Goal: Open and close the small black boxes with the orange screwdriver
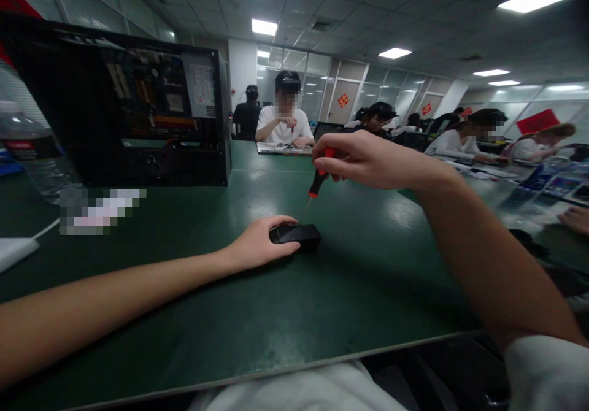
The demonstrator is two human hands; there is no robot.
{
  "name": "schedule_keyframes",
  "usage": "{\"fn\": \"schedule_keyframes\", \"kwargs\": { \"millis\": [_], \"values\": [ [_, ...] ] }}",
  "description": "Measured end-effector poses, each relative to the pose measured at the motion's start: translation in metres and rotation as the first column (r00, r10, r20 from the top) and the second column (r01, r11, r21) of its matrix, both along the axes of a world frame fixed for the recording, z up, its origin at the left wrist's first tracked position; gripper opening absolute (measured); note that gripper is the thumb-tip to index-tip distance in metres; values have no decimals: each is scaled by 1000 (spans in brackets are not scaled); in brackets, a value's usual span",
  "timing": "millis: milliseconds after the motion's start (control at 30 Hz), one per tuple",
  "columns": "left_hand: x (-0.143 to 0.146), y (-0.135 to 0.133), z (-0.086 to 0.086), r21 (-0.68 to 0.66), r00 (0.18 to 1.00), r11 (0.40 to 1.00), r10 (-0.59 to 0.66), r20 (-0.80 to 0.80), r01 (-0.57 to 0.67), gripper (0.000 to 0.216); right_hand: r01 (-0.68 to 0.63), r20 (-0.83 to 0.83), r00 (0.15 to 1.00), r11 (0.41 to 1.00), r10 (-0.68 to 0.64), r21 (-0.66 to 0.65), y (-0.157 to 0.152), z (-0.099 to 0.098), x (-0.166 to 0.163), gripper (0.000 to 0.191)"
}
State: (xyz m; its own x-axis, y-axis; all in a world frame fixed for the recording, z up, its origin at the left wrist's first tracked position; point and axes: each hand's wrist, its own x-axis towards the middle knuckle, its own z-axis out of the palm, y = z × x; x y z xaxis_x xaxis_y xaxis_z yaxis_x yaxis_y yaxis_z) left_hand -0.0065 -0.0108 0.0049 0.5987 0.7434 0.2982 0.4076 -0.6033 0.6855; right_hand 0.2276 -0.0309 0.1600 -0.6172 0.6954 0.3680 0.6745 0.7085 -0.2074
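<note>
A small black box-shaped device (pixel 298 235) lies on the green table (pixel 285 313). My left hand (pixel 260 244) grips its left end, fingers curled around it. My right hand (pixel 363 161) hovers above and to the right, fingers closed on a screwdriver (pixel 318 181) with a red and black handle. The screwdriver points down and left, its thin tip just above the device's top.
An open black computer case (pixel 124 110) stands at the back left, with a water bottle (pixel 32 153) beside it. Other people sit working at the far end and along the right side. A white object (pixel 13 253) lies at the left edge.
</note>
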Motion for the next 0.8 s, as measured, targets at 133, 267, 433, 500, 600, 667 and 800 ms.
{"fn": "schedule_keyframes", "kwargs": {
  "millis": [133, 267, 433, 500, 600, 667, 800],
  "values": [
    [0, -1, 0, 10, 1000, 1000, -3, -9, 3, 47, -83, 148, 986, 996, 78, 28, -3, 2, -10, 27],
    [-1, 1, -3, 18, 1000, 1000, 8, -7, -8, 48, -78, 171, 983, 997, 72, 30, -2, 0, -9, 28],
    [-2, 2, -4, 5, 999, 1000, 22, -23, -22, 46, -81, 172, 982, 997, 81, -6, -4, 1, -8, 32],
    [-2, 2, -4, 2, 1000, 1000, 20, -20, -20, 46, -84, 171, 982, 996, 85, -8, -5, 1, -8, 32],
    [-2, 2, -4, -4, 1000, 1000, 16, -17, -16, 45, -91, 173, 981, 996, 88, 7, -5, 1, -9, 31],
    [-2, 3, -4, -7, 1000, 1000, 12, -16, -12, 45, -96, 174, 981, 995, 91, 19, -5, 0, -9, 30],
    [-3, 4, -5, -12, 1000, 1000, 2, -13, -2, 46, -125, 175, 977, 992, 121, 13, -5, 1, -9, 30]
  ]
}}
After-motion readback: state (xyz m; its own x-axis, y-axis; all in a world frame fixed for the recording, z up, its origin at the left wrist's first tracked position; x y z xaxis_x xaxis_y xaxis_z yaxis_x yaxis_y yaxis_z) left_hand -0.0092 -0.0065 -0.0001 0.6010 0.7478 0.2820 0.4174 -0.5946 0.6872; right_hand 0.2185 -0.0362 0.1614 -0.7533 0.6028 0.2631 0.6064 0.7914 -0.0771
